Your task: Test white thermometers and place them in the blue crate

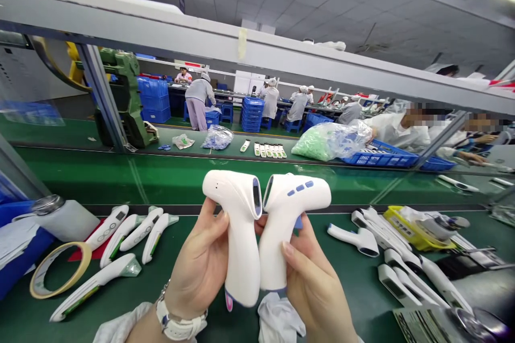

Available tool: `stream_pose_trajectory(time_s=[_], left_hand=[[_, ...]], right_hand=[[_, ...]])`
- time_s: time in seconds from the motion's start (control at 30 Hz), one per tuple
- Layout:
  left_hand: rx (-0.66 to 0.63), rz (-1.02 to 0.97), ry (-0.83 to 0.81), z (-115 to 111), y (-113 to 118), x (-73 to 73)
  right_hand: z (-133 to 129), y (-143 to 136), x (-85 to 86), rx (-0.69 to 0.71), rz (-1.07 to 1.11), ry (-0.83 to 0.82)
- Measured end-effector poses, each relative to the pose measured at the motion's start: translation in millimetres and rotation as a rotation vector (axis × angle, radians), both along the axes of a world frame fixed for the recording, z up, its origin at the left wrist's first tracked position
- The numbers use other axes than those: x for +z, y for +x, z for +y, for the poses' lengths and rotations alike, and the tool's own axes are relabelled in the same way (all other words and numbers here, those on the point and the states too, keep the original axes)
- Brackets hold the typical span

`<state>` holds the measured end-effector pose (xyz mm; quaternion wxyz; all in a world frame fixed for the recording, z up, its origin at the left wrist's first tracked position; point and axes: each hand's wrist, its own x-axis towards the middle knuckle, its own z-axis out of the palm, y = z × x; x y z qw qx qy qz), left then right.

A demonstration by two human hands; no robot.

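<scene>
Two white thermometer-like handheld devices are held upright side by side, their screen ends facing each other and nearly touching. My left hand (205, 262) is wrapped round the left white device (242, 241), which shows a dark screen edge and a pink tip at its base. Closed on the right white device (277, 241) is my right hand (316, 273); three blue buttons show on this device's upper side. Below the devices lies a crumpled white cloth (279, 319) on the green table.
White device shells (151, 228) and a tape roll (60, 270) lie at left. More white shells (402, 257) and a yellow tray (414, 230) are at right. Beyond the green conveyor (181, 179) are bags, blue baskets (380, 155) and several people. A metal beam crosses above.
</scene>
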<state>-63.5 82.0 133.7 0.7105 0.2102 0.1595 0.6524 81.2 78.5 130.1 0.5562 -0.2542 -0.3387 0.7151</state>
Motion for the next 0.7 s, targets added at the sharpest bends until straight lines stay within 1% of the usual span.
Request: stream_pose_trajectory(time_s=[0.1,0.3,0.4,0.63,0.7], left_hand=[[0.05,0.069,-0.01,-0.2,-0.6,0.4],[0.041,0.101,0.028,2.9,-1.4,-0.6],[0.062,0.136,0.023,3.5,-1.1,0.1],[0.144,0.178,-0.034,1.0,0.9,0.7],[0.224,0.174,-0.087,-1.0,-2.4,-1.4]], right_hand=[[1.1,0.5,2.6,0.021,-0.023,-0.007],[0.8,2.9,1.2,0.047,-0.049,0.017],[0.3,3.5,0.1,0.045,-0.04,0.007],[-1.0,3.5,-2.9,0.01,-0.091,0.027],[-1.9,4.4,-5.9,0.034,-0.115,0.024]])
